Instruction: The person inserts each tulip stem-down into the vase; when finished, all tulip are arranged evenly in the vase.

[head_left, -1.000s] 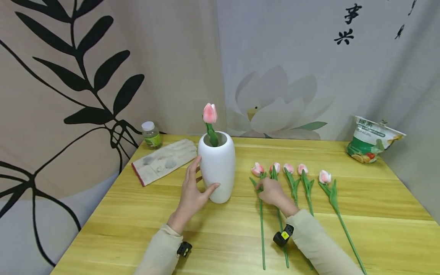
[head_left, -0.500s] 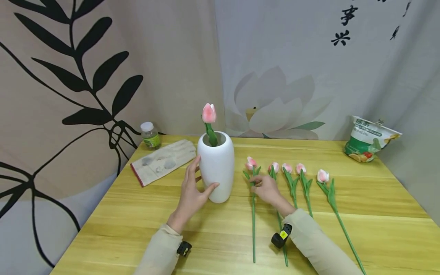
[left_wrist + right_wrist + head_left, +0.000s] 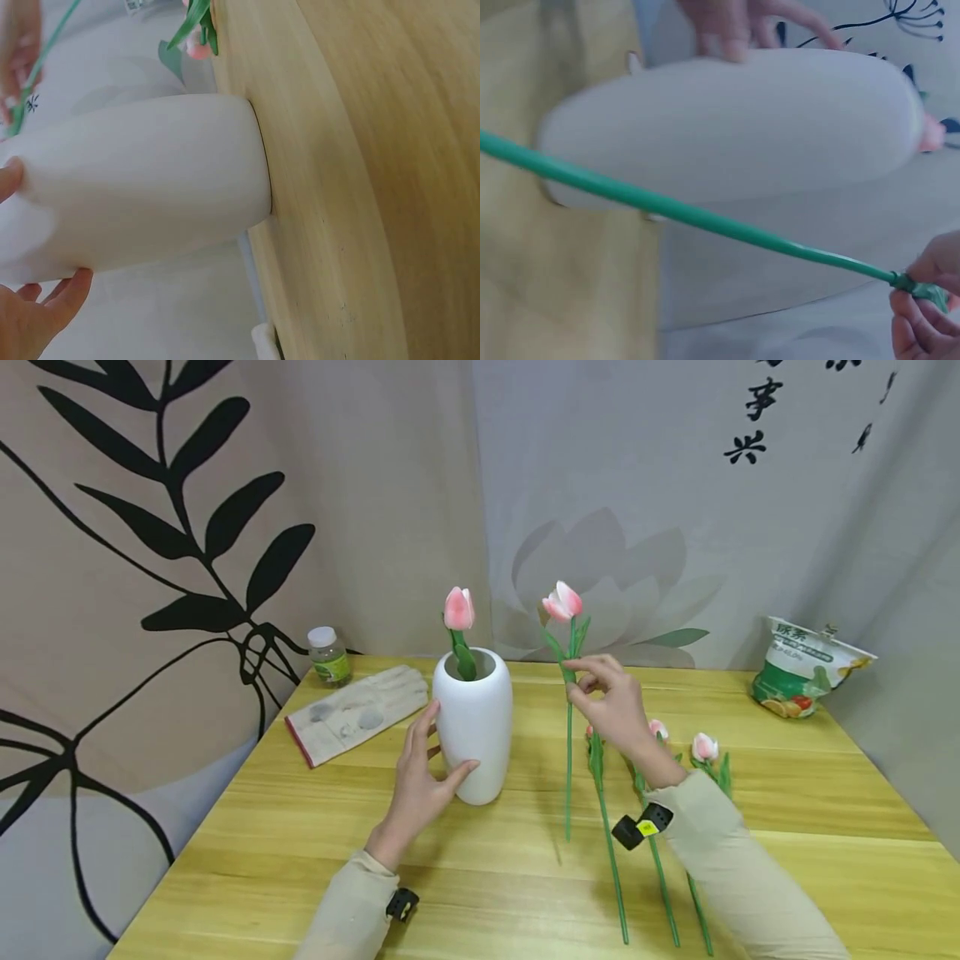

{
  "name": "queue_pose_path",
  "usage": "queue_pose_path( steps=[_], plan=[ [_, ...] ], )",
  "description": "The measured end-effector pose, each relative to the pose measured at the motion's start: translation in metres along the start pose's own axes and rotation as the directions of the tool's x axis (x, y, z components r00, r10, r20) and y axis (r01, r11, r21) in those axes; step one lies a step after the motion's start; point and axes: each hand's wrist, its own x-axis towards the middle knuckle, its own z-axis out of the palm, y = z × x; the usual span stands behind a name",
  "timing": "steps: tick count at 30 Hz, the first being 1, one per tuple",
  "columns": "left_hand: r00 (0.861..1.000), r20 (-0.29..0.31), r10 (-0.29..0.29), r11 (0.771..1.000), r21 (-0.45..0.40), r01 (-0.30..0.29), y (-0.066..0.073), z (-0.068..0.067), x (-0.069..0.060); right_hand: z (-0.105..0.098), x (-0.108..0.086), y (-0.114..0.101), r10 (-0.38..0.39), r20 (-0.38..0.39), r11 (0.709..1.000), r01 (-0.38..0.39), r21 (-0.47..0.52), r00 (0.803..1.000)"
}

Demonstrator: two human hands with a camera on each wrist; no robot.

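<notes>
By the left hand point(image 3: 420, 789), a white vase point(image 3: 475, 735) is gripped at its near side, the thumb being placed low on the front and the fingers being curved around the left wall. The vase is stood upright on the wooden table point(image 3: 225, 860), just in front of this hand and to its right. Inside the vase, higher than the left hand, one pink flower point(image 3: 459, 610) is held by the vase alone, its bloom pointed upward. By the right hand point(image 3: 618, 710), another pink tulip point(image 3: 569, 727) is pinched between thumb and fingers, at the leaves. Its bloom is seen above the fingertips, and its green stem is hung almost straight down below them, in the air and apart from the vase, which is found to the left of this hand. Under the right hand and its sleeve point(image 3: 742, 868), and also to their right, four more flowers are laid on the table; their blooms are partly covered by the arm. Beyond the left hand, toward its left, a pale glove point(image 3: 360, 714) is laid flat, and behind the glove a small jar point(image 3: 330, 660) with a white lid is placed. Far to the right of the right hand, a snack bag point(image 3: 810, 672) is stood near the table's back edge.
</notes>
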Motion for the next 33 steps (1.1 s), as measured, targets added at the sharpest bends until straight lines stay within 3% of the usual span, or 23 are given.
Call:
queue_pose_path(
  steps=[6,10,12,15,19,22,26,33],
  plan=[
    [1.000,0.003,-0.002,1.000,-0.009,0.002,0.001,0.000,0.000,-0.024,0.037,-0.031,-0.151,-0.072,0.983,0.158,0.091,0.986],
    [1.000,-0.001,-0.004,1.000,-0.005,0.004,0.001,-0.001,-0.001,-0.034,0.057,-0.056,-0.251,-0.189,0.942,0.284,0.178,0.949],
    [1.000,-0.001,-0.008,1.000,-0.003,0.008,0.001,-0.001,0.000,-0.039,0.065,-0.070,-0.282,-0.272,0.919,0.341,0.200,0.920],
    [1.000,0.003,-0.017,1.000,-0.003,0.017,0.001,0.000,0.000,-0.044,0.073,-0.092,-0.301,-0.414,0.884,0.414,0.216,0.859],
    [1.000,0.004,-0.016,1.000,-0.004,0.016,0.002,-0.001,0.000,-0.048,0.082,-0.112,-0.268,-0.569,0.861,0.458,0.219,0.777],
    [1.000,-0.001,-0.012,1.000,-0.002,0.012,0.002,-0.002,0.000,-0.047,0.088,-0.119,-0.230,-0.637,0.853,0.468,0.233,0.736],
    [1.000,-0.003,-0.014,1.000,-0.003,0.014,0.002,-0.002,-0.001,-0.039,0.092,-0.124,-0.238,-0.645,0.849,0.478,0.225,0.726],
    [1.000,-0.005,0.000,1.000,-0.002,0.000,0.001,0.000,-0.001,-0.018,0.086,-0.117,-0.376,-0.527,0.851,0.509,0.130,0.762]
  ],
)
